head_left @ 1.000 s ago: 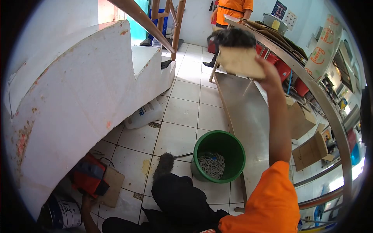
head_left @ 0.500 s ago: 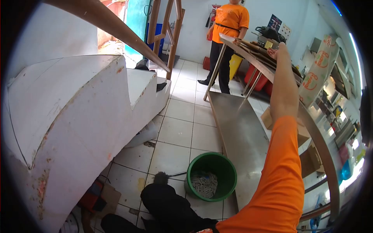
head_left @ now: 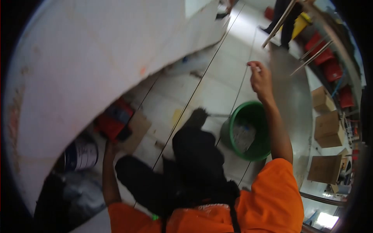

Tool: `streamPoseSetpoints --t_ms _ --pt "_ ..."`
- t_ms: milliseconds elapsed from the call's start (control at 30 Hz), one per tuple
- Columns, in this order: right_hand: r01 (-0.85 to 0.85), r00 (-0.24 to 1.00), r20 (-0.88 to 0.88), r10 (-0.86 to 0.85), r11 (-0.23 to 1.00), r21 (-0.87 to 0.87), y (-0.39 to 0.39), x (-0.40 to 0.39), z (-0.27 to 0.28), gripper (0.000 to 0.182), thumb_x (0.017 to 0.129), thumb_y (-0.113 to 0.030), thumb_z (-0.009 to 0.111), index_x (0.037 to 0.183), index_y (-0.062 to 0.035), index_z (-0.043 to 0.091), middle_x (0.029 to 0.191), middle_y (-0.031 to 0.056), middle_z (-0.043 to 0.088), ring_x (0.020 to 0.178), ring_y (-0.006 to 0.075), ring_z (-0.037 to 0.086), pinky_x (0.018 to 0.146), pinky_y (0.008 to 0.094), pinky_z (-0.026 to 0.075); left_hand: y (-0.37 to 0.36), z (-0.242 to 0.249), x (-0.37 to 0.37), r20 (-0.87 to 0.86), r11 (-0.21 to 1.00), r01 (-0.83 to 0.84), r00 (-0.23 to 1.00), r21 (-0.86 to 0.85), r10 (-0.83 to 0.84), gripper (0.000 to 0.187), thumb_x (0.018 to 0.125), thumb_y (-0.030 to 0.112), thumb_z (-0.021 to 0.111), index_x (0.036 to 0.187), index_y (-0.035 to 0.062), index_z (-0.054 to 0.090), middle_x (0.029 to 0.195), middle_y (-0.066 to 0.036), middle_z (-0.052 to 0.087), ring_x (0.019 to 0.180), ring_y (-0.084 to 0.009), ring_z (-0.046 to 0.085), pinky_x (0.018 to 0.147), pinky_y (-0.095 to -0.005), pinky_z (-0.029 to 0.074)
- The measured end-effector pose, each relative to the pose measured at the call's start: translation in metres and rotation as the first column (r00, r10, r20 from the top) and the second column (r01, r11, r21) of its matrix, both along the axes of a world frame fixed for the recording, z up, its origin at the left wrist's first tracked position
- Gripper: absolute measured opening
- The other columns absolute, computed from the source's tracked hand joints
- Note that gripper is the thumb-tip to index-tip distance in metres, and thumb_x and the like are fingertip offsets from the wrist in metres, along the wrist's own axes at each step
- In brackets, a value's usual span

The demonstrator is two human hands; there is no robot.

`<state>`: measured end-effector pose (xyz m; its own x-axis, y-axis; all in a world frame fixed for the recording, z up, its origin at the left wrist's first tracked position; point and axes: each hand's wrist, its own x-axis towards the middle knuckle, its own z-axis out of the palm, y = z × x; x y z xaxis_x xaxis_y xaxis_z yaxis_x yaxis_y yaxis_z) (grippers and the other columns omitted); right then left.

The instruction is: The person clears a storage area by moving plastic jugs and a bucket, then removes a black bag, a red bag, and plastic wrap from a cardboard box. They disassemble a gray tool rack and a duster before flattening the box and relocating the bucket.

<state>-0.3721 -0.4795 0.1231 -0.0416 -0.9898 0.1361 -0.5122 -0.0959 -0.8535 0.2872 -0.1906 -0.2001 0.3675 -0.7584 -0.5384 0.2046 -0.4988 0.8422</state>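
Observation:
My left hand [head_left: 111, 147] reaches under the stairs at the lower left, against a red and black object [head_left: 116, 120] whose kind I cannot make out. Its fingers are mostly hidden and blurred. My right hand [head_left: 261, 79] is raised over the floor tiles, just beyond the green bucket [head_left: 227, 134], its fingers loosely bent and apart with nothing visible in them. Greyish pieces [head_left: 244, 138] lie inside the bucket. A brown cardboard piece [head_left: 136, 130] lies beside the red and black object.
The white staircase side [head_left: 77, 77] overhangs on the left, with a paint can [head_left: 81, 155] beneath it. To the right runs a low metal shelf [head_left: 293, 101]. Cardboard boxes [head_left: 328, 126] stand beyond it. Another person's dark-trousered legs [head_left: 287, 25] show at the top.
The view has tilted downward. My right hand has come down from the table's top to above the floor near the bucket. More of my left arm now shows.

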Motion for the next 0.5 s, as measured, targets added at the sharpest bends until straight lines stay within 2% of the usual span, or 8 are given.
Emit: streamPoseSetpoints --t_ms 33,100,133,167,267,400,467,500 --pt "-0.053 0.990 -0.134 0.053 0.999 0.000 0.009 0.020 -0.043 0.026 0.098 -0.024 0.048 0.097 -0.0024 0.064 0.062 0.0095 0.059 0.056 0.0123 0.057 0.054 0.0309 0.046 0.007 -0.013 0.006 0.266 0.950 0.281 0.934 -0.138 -0.238 0.062 0.088 0.050 0.057 0.138 0.0172 0.041 0.118 -0.006 0.053 0.103 -0.0252 0.056 0.080 -0.0469 0.052" --pt "-0.251 0.966 -0.112 0.234 0.951 -0.179 0.025 0.062 -0.136 0.036 0.096 -0.032 0.051 0.094 -0.0005 0.067 0.071 0.0209 0.066 0.069 0.0333 0.066 0.069 0.0408 0.050 0.004 0.001 -0.011 0.064 0.991 0.119 0.990 0.058 -0.122 0.070 0.081 0.061 0.060 0.136 0.0220 0.041 0.126 -0.004 0.048 0.107 -0.0273 0.054 0.081 -0.0468 0.051" --pt "-0.259 0.942 -0.170 0.291 0.948 0.187 0.043 0.086 -0.143 0.038 0.094 -0.036 0.053 0.093 -0.0013 0.068 0.076 0.0237 0.065 0.076 0.0381 0.066 0.071 0.0433 0.050 -0.004 0.008 -0.019 -0.053 0.974 0.002 0.999 0.228 0.010 0.070 0.081 0.062 0.059 0.136 0.0221 0.041 0.128 -0.005 0.047 0.107 -0.0278 0.054 0.082 -0.0468 0.051" --pt "-0.264 0.860 -0.390 0.330 0.940 0.216 0.057 0.110 -0.153 0.037 0.091 -0.036 0.054 0.088 -0.0010 0.067 0.080 0.0251 0.065 0.077 0.0393 0.066 0.072 0.0466 0.051 -0.006 0.004 -0.019 -0.035 0.961 -0.033 0.998 0.273 0.044 0.070 0.081 0.062 0.058 0.136 0.0223 0.041 0.128 -0.006 0.046 0.107 -0.0285 0.054 0.083 -0.0473 0.050" --pt "-0.412 0.505 -0.708 0.493 0.859 0.304 0.060 0.140 -0.233 0.023 0.088 -0.022 0.052 0.095 -0.0060 0.067 0.091 0.0207 0.068 0.084 0.0368 0.066 0.073 0.0476 0.054 -0.009 0.016 -0.032 0.022 0.931 -0.109 0.994 0.349 0.108 0.071 0.082 0.066 0.055 0.135 0.0209 0.042 0.126 -0.009 0.050 0.108 -0.0294 0.054 0.089 -0.0484 0.048" --pt "-0.274 0.362 -0.720 0.593 0.806 0.525 0.045 0.145 -0.300 0.024 0.086 -0.018 0.053 0.105 -0.0090 0.065 0.103 0.0159 0.066 0.096 0.0342 0.064 0.076 0.0497 0.054 -0.004 0.020 -0.039 -0.172 0.928 -0.079 0.973 0.364 0.151 0.069 0.083 0.066 0.054 0.132 0.0182 0.045 0.124 -0.008 0.054 0.110 -0.0273 0.055 0.094 -0.0475 0.044" --pt "-0.029 0.498 -0.818 0.288 0.948 0.316 0.048 0.138 -0.326 0.029 0.085 -0.018 0.054 0.111 -0.0105 0.062 0.111 0.0132 0.062 0.107 0.0325 0.059 0.079 0.0538 0.052 -0.009 0.005 -0.031 -0.255 0.975 -0.100 0.955 0.197 0.149 0.067 0.085 0.065 0.052 0.130 0.0166 0.047 0.126 -0.007 0.055 0.112 -0.0243 0.054 0.098 -0.0461 0.040" --pt "0.016 0.435 -0.863 0.256 0.956 0.292 0.049 0.131 -0.340 0.029 0.085 -0.018 0.054 0.113 -0.0117 0.062 0.112 0.0122 0.061 0.109 0.0328 0.057 0.082 0.0559 0.049 -0.009 0.002 -0.030 -0.252 0.977 -0.101 0.956 0.186 0.147 0.067 0.085 0.065 0.052 0.130 0.0166 0.047 0.126 -0.007 0.055 0.112 -0.0243 0.054 0.098 -0.0461 0.040"
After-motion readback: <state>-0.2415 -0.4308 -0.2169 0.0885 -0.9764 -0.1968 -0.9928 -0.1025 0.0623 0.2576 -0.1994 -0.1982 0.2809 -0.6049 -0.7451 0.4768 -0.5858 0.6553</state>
